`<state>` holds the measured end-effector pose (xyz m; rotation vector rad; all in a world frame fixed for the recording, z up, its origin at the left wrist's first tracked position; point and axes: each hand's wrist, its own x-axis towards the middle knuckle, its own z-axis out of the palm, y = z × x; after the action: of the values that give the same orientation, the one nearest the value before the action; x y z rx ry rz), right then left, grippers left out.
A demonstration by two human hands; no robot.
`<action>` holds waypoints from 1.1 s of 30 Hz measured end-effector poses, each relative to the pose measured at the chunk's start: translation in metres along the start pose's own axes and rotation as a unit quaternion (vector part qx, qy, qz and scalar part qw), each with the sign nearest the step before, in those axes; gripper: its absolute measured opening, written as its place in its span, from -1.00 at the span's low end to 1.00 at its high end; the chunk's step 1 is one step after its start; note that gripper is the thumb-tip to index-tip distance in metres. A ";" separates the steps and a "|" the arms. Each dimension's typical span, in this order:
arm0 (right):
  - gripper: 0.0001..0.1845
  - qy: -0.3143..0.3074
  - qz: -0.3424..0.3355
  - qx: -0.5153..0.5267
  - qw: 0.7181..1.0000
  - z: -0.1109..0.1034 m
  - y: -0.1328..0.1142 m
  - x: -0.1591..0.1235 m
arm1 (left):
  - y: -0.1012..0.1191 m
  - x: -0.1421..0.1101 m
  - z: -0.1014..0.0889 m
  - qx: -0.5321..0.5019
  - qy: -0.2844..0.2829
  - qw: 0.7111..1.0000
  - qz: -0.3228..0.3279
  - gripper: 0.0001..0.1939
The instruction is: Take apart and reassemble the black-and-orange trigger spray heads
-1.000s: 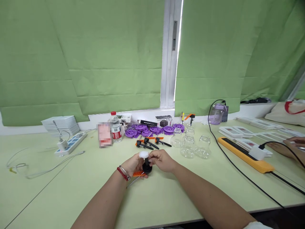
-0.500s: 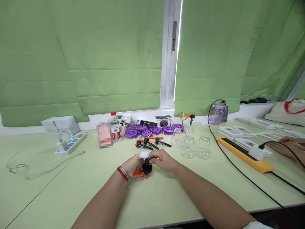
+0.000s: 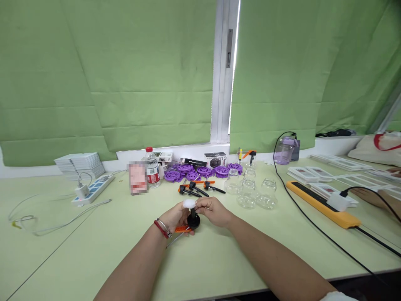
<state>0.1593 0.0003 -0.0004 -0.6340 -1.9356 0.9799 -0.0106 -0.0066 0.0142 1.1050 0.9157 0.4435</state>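
Note:
In front of me, both hands are closed around a black stemmed part (image 3: pixel 193 221) with a wide round end towards me and a white rounded top. My left hand (image 3: pixel 178 217) grips it from the left, its fingers partly hidden behind it. Under that hand lies an orange strip (image 3: pixel 183 229) with a thin metal rod sticking out to the lower left. My right hand (image 3: pixel 213 211) pinches near the white top from the right. Just beyond my hands lie several black stemmed parts (image 3: pixel 200 189), with an orange piece among them.
Glass jars (image 3: pixel 247 196) stand right of centre. Purple round parts (image 3: pixel 205 171) and a water bottle (image 3: pixel 153 169) are behind. At right, a yellow power strip (image 3: pixel 322 205) trails a black cable. A white power strip (image 3: pixel 94 190) lies left. Another person's arm (image 3: pixel 372 196) reaches in far right.
My hands and the black stemmed part stay nearly in place. At far right, the other person's hands have shifted and blurred over the white frames.

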 end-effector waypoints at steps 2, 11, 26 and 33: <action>-0.90 0.000 -0.003 -0.005 1.000 0.000 0.000 0.000 | 0.000 0.000 0.000 -0.003 -0.001 1.000 0.002 -0.53; -0.91 -0.002 0.012 -0.010 1.000 -0.001 0.000 -0.001 | -0.003 0.001 -0.003 -0.018 -0.013 1.000 0.008 -0.52; -0.89 0.010 0.047 0.017 0.999 0.001 0.005 -0.001 | -0.003 0.002 -0.003 -0.009 -0.005 1.000 0.000 -0.53; -0.88 0.012 0.048 0.023 0.999 0.001 0.006 -0.001 | -0.004 0.002 -0.005 -0.012 -0.020 1.000 0.005 -0.52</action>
<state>0.1588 0.0029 -0.0065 -0.7139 -1.8704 1.0679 -0.0136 -0.0040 0.0092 1.0932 0.8685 0.4383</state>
